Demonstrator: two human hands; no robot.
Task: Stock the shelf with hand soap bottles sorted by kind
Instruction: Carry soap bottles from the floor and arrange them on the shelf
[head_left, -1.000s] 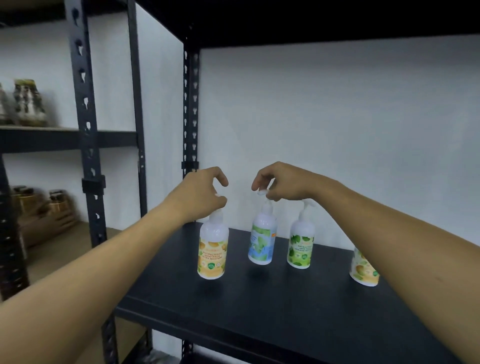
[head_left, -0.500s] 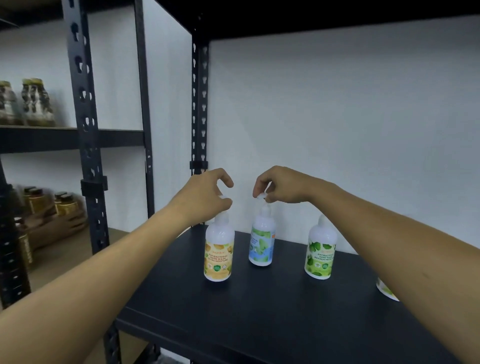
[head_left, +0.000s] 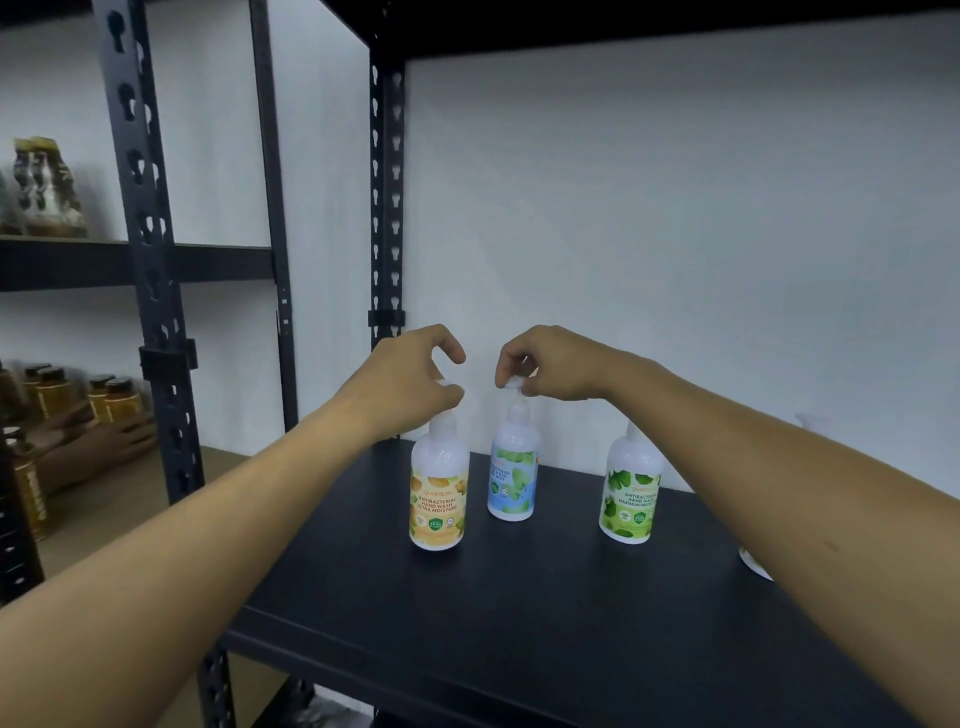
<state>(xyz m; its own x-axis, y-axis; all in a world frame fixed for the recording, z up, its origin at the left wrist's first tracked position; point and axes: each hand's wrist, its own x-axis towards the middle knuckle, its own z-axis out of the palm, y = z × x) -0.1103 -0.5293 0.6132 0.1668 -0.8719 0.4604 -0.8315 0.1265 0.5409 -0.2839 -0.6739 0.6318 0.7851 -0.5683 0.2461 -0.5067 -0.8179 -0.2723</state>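
Three white pump bottles stand upright on the black shelf (head_left: 519, 613). The orange-label bottle (head_left: 439, 493) is at the left, and my left hand (head_left: 410, 384) pinches its pump head from above. Beside it, farther back, stands the blue-label bottle (head_left: 512, 475), with the fingers of my right hand (head_left: 545, 366) closed on its pump head. A green-label bottle (head_left: 629, 493) stands alone to the right, partly behind my right forearm. A fourth bottle (head_left: 756, 566) shows only its base edge behind that forearm.
Black perforated uprights (head_left: 150, 291) frame the shelf at the left, with another upright (head_left: 387, 208) at the back corner. A neighbouring rack at far left holds dark jars (head_left: 47, 400) and packets (head_left: 44, 187). A white wall backs the shelf.
The view has shifted so the bottles sit farther right in frame; the green bottle and the fourth one slid towards my right arm. Both hands have stayed on the pump heads.
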